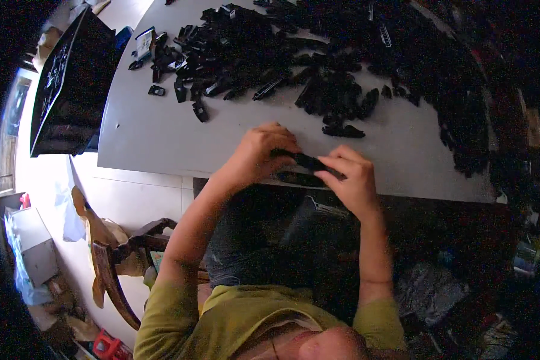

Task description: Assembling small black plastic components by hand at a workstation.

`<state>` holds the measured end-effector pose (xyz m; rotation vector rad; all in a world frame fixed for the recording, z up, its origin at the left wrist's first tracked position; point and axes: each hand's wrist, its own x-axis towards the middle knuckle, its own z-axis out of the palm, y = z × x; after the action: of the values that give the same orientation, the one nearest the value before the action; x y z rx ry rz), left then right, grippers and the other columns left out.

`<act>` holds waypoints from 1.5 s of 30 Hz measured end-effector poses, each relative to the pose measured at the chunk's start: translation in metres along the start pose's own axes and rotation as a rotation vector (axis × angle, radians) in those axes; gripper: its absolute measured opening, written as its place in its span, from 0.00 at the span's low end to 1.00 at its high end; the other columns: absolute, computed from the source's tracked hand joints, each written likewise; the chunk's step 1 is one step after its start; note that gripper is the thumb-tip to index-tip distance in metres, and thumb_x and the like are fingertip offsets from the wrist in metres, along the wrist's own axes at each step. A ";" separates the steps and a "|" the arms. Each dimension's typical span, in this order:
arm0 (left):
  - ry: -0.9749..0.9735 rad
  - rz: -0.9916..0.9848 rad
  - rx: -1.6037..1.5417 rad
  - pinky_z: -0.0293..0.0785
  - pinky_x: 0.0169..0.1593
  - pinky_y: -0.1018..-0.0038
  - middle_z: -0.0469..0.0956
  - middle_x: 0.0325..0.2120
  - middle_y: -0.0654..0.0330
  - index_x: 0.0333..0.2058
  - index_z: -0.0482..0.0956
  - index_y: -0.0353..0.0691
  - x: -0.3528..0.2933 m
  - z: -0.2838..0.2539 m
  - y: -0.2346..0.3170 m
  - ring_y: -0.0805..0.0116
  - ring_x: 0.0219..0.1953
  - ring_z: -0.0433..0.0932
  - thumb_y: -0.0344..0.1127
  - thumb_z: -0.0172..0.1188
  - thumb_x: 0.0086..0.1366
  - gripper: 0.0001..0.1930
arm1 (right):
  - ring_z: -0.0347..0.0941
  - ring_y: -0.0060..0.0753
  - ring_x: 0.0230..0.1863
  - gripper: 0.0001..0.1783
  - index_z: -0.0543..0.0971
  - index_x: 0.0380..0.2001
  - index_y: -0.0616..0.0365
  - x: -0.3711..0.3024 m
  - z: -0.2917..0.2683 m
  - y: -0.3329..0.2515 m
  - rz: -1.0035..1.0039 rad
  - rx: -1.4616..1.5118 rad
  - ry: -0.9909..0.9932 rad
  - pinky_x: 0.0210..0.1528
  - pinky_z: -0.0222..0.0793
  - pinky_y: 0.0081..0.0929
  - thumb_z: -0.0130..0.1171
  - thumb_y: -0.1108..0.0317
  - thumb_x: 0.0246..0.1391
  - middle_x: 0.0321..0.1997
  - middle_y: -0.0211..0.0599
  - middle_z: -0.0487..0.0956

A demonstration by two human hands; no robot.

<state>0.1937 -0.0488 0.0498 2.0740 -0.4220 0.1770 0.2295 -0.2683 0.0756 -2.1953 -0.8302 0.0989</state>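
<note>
Near the front edge of the table [234, 138], both of my hands hold one slim, dark elongated piece [309, 162] between them. My left hand [265, 147] has its fingers curled round the piece's left end. The thumb and fingers of my right hand [351, 171] pinch its right end. Just below it, at the table's edge, lies another dark long part [303, 179]; whether it touches my hands I cannot tell. Beyond my hands spreads a big heap of small black parts [240, 54], with a single black part [343, 131] at its near side.
More black parts [462, 108] run down the table's right side. A small white packet [144, 43] lies among the parts at left. Left of the table stands a large black bin [72, 114]. A wooden chair [117, 279] and a white box [35, 252] are at lower left.
</note>
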 end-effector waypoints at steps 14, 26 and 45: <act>0.007 -0.003 -0.042 0.71 0.42 0.66 0.76 0.32 0.54 0.30 0.77 0.35 0.001 0.002 -0.003 0.55 0.37 0.74 0.26 0.65 0.42 0.12 | 0.70 0.28 0.24 0.13 0.78 0.29 0.65 0.008 -0.012 -0.008 0.079 -0.070 -0.139 0.25 0.65 0.22 0.67 0.76 0.34 0.28 0.36 0.73; -0.079 0.057 -0.008 0.71 0.42 0.66 0.76 0.31 0.54 0.31 0.77 0.36 0.000 0.003 -0.006 0.53 0.38 0.73 0.27 0.65 0.42 0.13 | 0.69 0.22 0.25 0.15 0.79 0.33 0.64 0.014 0.011 0.017 -0.135 0.109 -0.124 0.25 0.63 0.19 0.66 0.76 0.37 0.29 0.31 0.74; 0.058 0.104 0.224 0.68 0.42 0.62 0.68 0.36 0.53 0.37 0.71 0.39 0.007 0.016 0.011 0.51 0.39 0.69 0.27 0.58 0.47 0.15 | 0.71 0.46 0.42 0.17 0.76 0.41 0.58 0.045 -0.006 0.032 -0.183 -0.473 0.174 0.41 0.69 0.34 0.55 0.80 0.44 0.45 0.39 0.72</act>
<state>0.1952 -0.0687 0.0525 2.2606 -0.4933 0.3601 0.2836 -0.2615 0.0660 -2.4998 -1.0284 -0.4121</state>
